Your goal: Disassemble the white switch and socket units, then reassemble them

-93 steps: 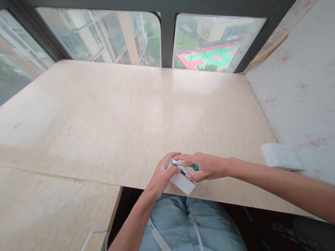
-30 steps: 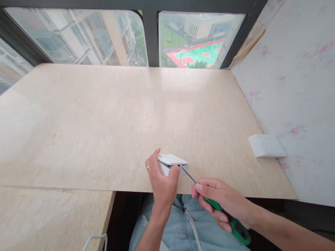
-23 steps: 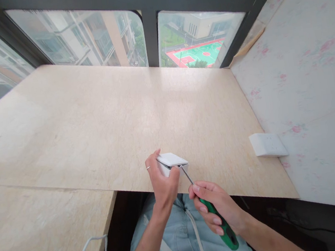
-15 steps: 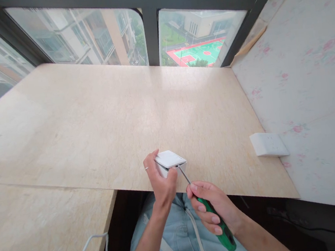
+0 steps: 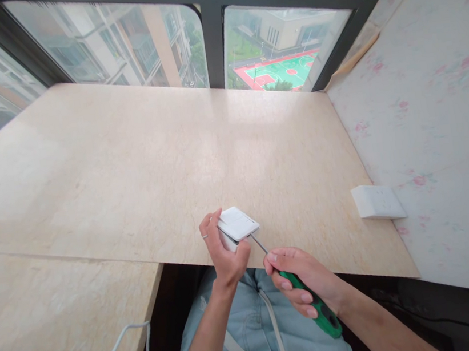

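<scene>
Left hand [image 5: 223, 254] grips a square white plastic switch box [image 5: 236, 225] at the polished beige stone desk [image 5: 138, 165] edge. Right hand [image 5: 304, 278] is closed on a green-handled screwdriver [image 5: 309, 302], its thin metal shaft meeting the box's underside.

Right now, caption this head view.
Left hand grips a white box; right hand holds a green screwdriver, tip at the box's edge.
</scene>
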Motion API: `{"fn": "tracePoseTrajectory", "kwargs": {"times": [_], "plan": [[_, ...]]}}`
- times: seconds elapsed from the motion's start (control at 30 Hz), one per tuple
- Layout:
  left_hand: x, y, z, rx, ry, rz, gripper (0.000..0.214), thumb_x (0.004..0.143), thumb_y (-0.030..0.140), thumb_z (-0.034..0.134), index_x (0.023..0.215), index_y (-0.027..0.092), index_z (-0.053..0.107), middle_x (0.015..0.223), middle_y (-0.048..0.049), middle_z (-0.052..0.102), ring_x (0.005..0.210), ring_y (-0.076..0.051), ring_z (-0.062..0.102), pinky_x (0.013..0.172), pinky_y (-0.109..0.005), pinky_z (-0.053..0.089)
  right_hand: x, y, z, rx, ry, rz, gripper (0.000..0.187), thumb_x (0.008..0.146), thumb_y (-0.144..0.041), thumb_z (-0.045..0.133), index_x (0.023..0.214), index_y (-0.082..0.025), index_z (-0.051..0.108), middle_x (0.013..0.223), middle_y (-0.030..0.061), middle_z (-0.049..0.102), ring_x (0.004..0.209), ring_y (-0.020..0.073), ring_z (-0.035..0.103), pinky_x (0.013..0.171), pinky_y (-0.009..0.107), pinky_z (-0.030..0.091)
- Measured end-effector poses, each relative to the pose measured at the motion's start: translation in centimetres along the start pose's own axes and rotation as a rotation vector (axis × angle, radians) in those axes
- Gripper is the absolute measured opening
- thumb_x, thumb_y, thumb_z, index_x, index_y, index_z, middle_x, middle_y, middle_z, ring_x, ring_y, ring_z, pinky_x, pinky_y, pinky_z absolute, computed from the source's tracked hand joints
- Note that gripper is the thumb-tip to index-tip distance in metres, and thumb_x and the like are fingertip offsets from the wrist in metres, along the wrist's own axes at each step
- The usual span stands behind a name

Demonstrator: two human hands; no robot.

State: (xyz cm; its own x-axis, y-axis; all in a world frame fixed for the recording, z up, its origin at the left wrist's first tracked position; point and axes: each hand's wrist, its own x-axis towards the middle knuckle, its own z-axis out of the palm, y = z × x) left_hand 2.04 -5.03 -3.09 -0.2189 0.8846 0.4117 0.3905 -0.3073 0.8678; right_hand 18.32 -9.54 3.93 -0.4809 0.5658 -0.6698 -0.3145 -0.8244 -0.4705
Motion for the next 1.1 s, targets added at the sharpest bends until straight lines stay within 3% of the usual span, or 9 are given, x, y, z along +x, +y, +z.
{"fn": "tracePoseTrajectory", "kwargs": {"times": [0.4, 1.1], "plan": [[0.2, -0.8, -1.1, 0.054, -0.133, 0.190, 0.078, 0.066, 0.020, 0.059, 0.142, 0.018, 0.044, 0.131, -0.0154, 0.042, 0.120, -0.032, 0.047, 0.099, -0.051, 0.046, -1.2, -3.8, -1.3, -0.414, 0.045, 0.207, 0.026, 0.091, -0.043, 0.060, 0.082, -0.019, 0.059, 0.057, -0.0082, 0.049, 0.033, 0.0022, 0.031, 0.024, 0.014, 0.036], [0.2, -1.5, -2.0, 0.029, -0.141, 0.143, 0.080, 0.067, 0.021, 0.059, 0.145, 0.019, 0.041, 0.133, -0.0157, 0.042, 0.122, -0.032, 0.047, 0.101, -0.050, 0.045, -0.5, -7.7, 0.3, -0.703, 0.012, 0.338, 0.023, 0.090, -0.037, 0.057, 0.075, -0.021, 0.056, 0.054, -0.0081, 0.046, 0.031, 0.0038, 0.030, 0.025, 0.015, 0.032]]}}
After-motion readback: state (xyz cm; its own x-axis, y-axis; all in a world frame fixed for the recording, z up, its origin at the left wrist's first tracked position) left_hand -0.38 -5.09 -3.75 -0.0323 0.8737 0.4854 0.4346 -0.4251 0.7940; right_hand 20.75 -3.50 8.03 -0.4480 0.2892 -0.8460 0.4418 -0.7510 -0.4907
